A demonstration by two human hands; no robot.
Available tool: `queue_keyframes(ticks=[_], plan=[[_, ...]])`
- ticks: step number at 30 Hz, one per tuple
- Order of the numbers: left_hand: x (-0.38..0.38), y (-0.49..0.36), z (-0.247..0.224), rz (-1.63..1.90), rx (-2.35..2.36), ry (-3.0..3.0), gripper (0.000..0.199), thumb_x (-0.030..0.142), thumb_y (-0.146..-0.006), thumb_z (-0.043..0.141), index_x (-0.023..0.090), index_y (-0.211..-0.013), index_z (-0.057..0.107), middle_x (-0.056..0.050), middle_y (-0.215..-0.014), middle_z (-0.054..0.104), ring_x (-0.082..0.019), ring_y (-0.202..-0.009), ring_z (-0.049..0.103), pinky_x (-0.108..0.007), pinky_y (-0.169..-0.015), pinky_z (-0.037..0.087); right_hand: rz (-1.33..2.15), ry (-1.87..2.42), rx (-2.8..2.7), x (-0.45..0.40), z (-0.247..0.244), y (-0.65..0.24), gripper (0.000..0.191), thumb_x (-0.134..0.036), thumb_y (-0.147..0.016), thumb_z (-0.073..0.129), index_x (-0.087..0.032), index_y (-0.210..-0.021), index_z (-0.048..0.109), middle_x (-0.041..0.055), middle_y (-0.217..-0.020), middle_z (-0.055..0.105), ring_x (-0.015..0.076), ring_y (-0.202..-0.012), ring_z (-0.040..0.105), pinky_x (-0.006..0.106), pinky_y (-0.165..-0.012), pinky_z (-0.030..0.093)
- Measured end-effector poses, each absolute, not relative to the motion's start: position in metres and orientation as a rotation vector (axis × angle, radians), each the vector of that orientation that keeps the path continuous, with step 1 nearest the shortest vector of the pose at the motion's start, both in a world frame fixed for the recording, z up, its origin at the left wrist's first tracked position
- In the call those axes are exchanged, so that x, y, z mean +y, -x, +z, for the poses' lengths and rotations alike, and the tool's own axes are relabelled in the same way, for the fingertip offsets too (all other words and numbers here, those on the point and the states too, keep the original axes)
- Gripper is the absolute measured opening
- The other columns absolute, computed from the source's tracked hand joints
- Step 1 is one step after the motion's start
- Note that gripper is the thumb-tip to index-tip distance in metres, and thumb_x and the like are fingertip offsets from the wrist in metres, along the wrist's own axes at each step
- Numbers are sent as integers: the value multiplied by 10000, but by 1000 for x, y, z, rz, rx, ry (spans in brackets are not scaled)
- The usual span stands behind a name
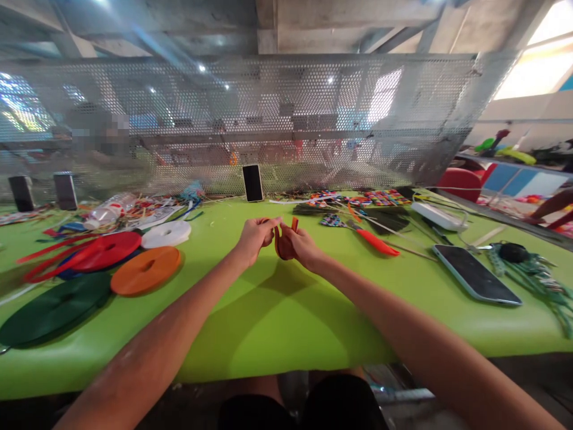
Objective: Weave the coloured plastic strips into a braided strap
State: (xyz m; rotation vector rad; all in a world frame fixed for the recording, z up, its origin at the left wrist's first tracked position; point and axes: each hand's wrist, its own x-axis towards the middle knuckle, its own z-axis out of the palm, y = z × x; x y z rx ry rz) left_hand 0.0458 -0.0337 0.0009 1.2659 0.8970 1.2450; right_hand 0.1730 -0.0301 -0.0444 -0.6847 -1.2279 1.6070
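Held an orange-brown strip [281, 251] above the green surface [286, 316], roughly midway between the left and right edges and nearer the far edge than the front edge. Pinched with the thumb and forefinger of the left hand [256, 237], with the remaining fingers curled inward. Gripped with the right hand [302, 245], with the thumb and fingers closed on the strip. Formed a hanging bend between the two hands, with a short orange end projecting above the right fingers. Probably doubled over at the fingertips, though too small and shaded there to confirm.

Judged from this posture, was at a bending or folding step, done by hand without a tool. Called next for a firm right-hand grip as anchor, alignment of the strip edges with the left fingertips, and even tension without twist. Required steady pressure at the bend, to prevent slipping or springing open.

Noted toward the left edge: white coil [165, 236], red coil [96, 255], orange coil [129, 278] and dark green coil [49, 316]. Noted toward the right edge: red-orange handle [378, 242], dark-screened phone [477, 275] and green cords [537, 278] by the right front corner.
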Motion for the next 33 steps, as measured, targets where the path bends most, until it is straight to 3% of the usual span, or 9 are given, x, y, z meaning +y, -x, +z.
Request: queue_keyframes(ticks=[6, 10, 13, 17, 25, 29, 33], plan=[[-22, -39, -3, 1346, 938, -1269, 521, 361, -704, 752, 207, -490, 303, 113, -379, 245, -20, -340, 185, -227, -405, 117, 1630, 613, -1107, -31, -35, -183, 458, -390, -681, 757, -220, -608, 338, -116, -478, 254, 48, -412, 220, 231, -435, 188], [-18, -38, -9, 1388, 951, -1304, 521, 421, -696, 766, 199, -509, 334, 105, -413, 271, -23, -362, 226, -223, -412, 137, 1585, 658, -1139, -29, -30, -191, 288, -365, -678, 741, -195, -768, 527, -125, -471, 309, 42, -391, 217, 215, -416, 166], [-19, -39, -10, 1344, 941, -1313, 522, 442, -657, 798, 196, -530, 355, 109, -430, 273, -20, -373, 215, -221, -413, 134, 1497, 732, -1310, -28, -30, -191, 319, -364, -656, 759, -175, -863, 607, -115, -483, 387, 50, -395, 284, 212, -406, 227], [-25, -41, -6, 1307, 973, -1338, 524, 443, -634, 811, 192, -521, 366, 106, -428, 283, -21, -377, 225, -219, -412, 146, 1424, 842, -1517, -29, -33, -188, 299, -319, -595, 802, -145, -792, 660, -71, -508, 500, 60, -422, 387, 223, -429, 295], [-22, -36, -3, 1292, 908, -1387, 506, 383, -680, 788, 200, -538, 337, 119, -425, 246, -17, -362, 196, -214, -402, 119, 1424, 867, -1470, -19, -29, -203, 264, -299, -571, 823, -124, -738, 718, -40, -522, 548, 55, -460, 398, 229, -468, 307], [-13, -29, -4, 1342, 927, -1322, 510, 356, -663, 784, 208, -531, 315, 125, -419, 238, -12, -350, 181, -211, -391, 97, 1347, 736, -1225, -10, -25, -215, 258, -357, -643, 797, -135, -746, 716, -2, -657, 634, 24, -421, 322, 230, -443, 306], [-9, -26, -9, 1374, 943, -1277, 450, 293, -657, 767, 201, -534, 344, 129, -415, 236, -9, -346, 188, -203, -391, 104, 1390, 581, -992, -6, -14, -230, 257, -383, -751, 750, -160, -665, 656, -30, -595, 585, 30, -391, 295, 233, -485, 394]])
